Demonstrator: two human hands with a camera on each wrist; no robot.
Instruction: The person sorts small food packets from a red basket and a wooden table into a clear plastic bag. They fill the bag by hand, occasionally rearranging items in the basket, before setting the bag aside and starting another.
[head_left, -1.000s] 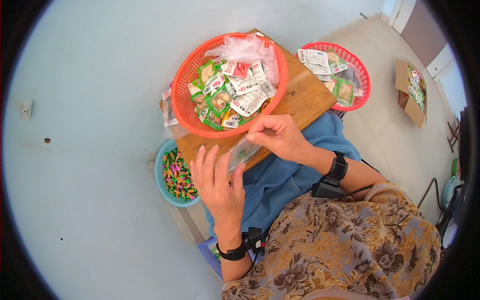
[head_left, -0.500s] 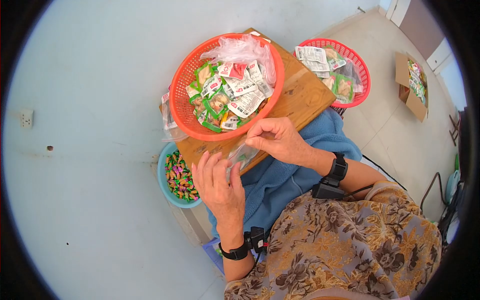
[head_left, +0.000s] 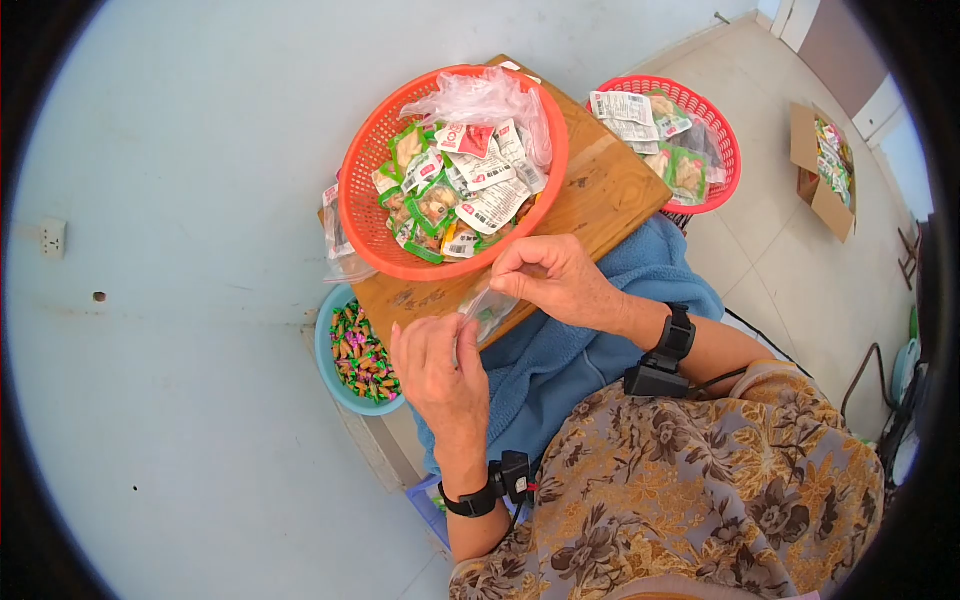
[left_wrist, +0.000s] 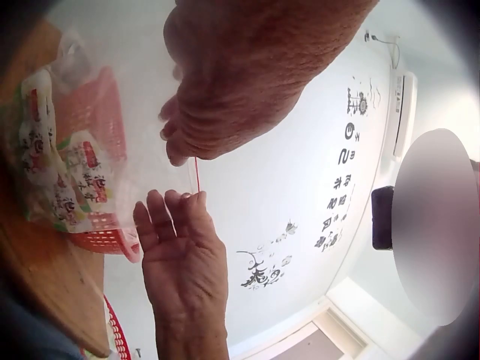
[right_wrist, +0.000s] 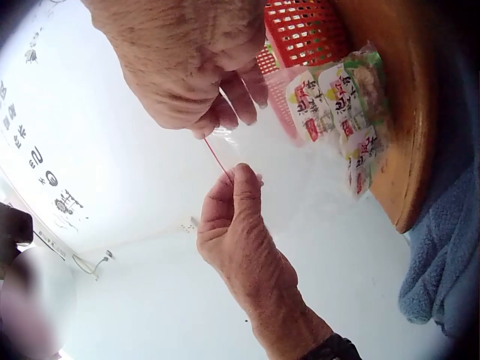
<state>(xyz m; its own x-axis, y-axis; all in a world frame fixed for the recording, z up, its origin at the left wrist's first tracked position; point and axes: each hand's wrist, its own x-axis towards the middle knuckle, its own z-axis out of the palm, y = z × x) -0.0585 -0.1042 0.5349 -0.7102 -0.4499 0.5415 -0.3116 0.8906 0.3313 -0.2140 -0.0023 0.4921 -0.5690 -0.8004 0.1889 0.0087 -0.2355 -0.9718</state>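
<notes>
Both hands hold a clear zip bag (head_left: 487, 312) by its red-lined top edge, over the near edge of the wooden board (head_left: 610, 190). My left hand (head_left: 440, 375) pinches one end of that edge between thumb and fingers. At the other end, my right hand (head_left: 562, 285) pinches it with thumb and forefinger. Several white-and-green packets (right_wrist: 337, 101) lie in the lower part of the bag in the right wrist view. The left wrist view also shows the packets (left_wrist: 75, 180), with the red line stretched between the two hands.
An orange basket (head_left: 355, 215) of packets and crumpled plastic stands on the board. A red basket (head_left: 733, 165) is beyond it, a blue bowl (head_left: 325, 360) of wrapped sweets at the left. An open carton (head_left: 825, 208) stands on the floor.
My left fingers, spread and raised earlier, have drawn down and bent toward the thumb at the bag's edge. My right hand keeps its pinch almost in place.
</notes>
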